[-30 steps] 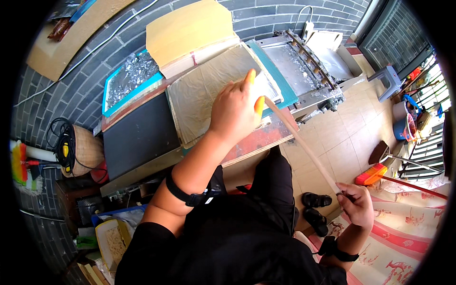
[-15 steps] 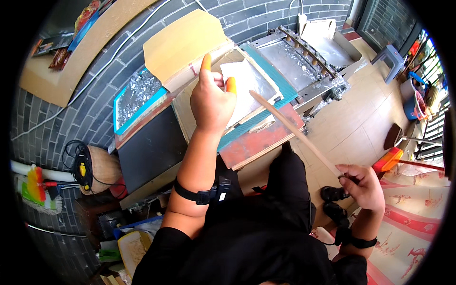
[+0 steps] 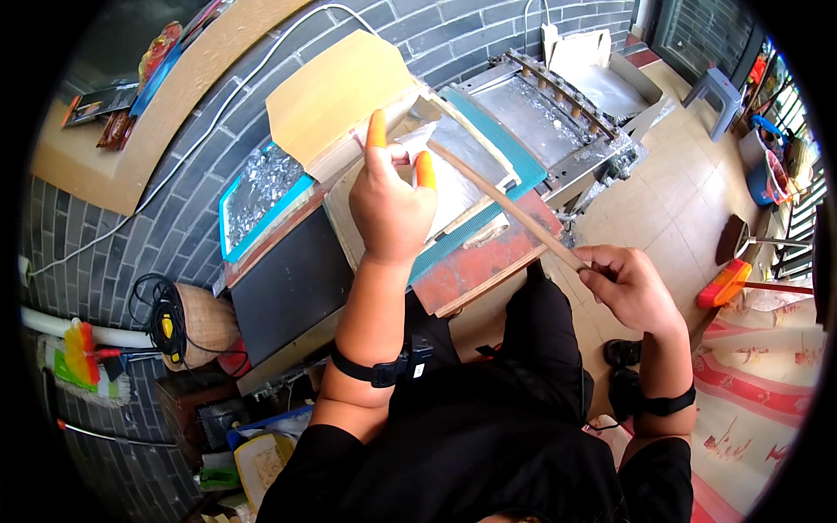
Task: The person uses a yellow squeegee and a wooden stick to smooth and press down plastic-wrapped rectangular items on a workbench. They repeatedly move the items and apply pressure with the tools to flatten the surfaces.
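Observation:
My right hand (image 3: 634, 288) pinches the near end of a long, thin, flat wooden stick (image 3: 514, 209). The stick slants up and left, its far tip over the stack of sheets. My left hand (image 3: 394, 205) hovers at the stack's left side, orange finger covers on index finger and thumb. These two stand apart, while the other fingers curl inward, partly hidden. Beside the fingertips a white paper sheet (image 3: 449, 200) has a raised corner; whether the hand touches it I cannot tell. Shiny silvery foil (image 3: 462, 144) shows beyond the paper, on the pale-edged stack.
Under the stack lie a teal ribbed mat (image 3: 514, 148) and a reddish board (image 3: 488, 270). An open cardboard box (image 3: 340, 96) stands behind it. Left is a blue-rimmed tray (image 3: 228, 235) of foil scraps; beyond the mat, a metal frame (image 3: 558, 131). A grey stool (image 3: 719, 96) stands on the floor.
My right hand has moved left and up, carrying the stick's tip leftward toward my left hand. The white sheet's corner near the left fingers is now folded up. The view has shifted slightly.

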`<action>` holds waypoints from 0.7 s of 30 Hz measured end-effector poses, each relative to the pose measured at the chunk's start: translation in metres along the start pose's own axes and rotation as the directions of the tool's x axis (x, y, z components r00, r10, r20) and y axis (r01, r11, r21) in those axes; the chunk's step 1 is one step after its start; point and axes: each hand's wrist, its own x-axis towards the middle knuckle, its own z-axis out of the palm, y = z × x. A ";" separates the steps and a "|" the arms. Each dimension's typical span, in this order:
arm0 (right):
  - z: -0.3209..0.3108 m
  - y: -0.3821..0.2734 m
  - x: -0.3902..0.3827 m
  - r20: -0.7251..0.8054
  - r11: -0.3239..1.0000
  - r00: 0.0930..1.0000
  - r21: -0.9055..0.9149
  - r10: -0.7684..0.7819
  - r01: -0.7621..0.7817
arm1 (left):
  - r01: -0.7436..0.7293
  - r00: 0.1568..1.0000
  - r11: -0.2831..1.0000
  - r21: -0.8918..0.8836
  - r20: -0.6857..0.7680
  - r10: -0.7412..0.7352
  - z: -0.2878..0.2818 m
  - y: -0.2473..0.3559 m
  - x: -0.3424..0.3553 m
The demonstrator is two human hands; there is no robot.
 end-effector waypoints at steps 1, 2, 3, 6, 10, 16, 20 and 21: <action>0.001 -0.001 0.004 0.012 1.000 1.000 0.009 0.008 -0.009 | -0.017 1.000 1.000 -0.012 0.015 0.017 0.002 0.001 -0.001; 0.001 -0.001 0.008 0.025 1.000 1.000 0.017 0.017 -0.017 | -0.033 0.999 0.999 -0.023 0.029 0.034 0.003 0.003 -0.002; 0.002 0.000 0.011 0.027 1.000 1.000 0.010 0.010 -0.011 | -0.049 0.998 0.998 -0.034 0.043 0.050 0.005 0.002 -0.003; 0.007 0.001 0.021 0.036 1.000 0.999 -0.011 -0.011 0.011 | -0.160 0.973 0.971 -0.180 0.140 0.186 0.003 0.000 -0.006; 0.011 -0.001 0.034 0.055 1.000 0.998 -0.007 -0.025 0.026 | -0.105 0.982 0.954 -0.282 0.119 0.144 -0.005 -0.005 -0.017; 0.015 -0.004 0.051 0.102 1.000 0.995 0.008 -0.011 0.010 | 0.073 0.995 0.993 -0.092 0.069 -0.066 -0.030 -0.040 -0.031; 0.020 -0.004 0.060 0.113 0.998 0.992 0.034 -0.052 0.048 | 0.153 0.984 0.988 -0.012 0.090 -0.151 -0.040 -0.067 -0.050; 0.021 -0.004 0.061 0.119 0.998 0.992 0.042 -0.051 0.046 | 0.148 0.985 0.989 0.012 0.082 -0.149 -0.042 -0.069 -0.053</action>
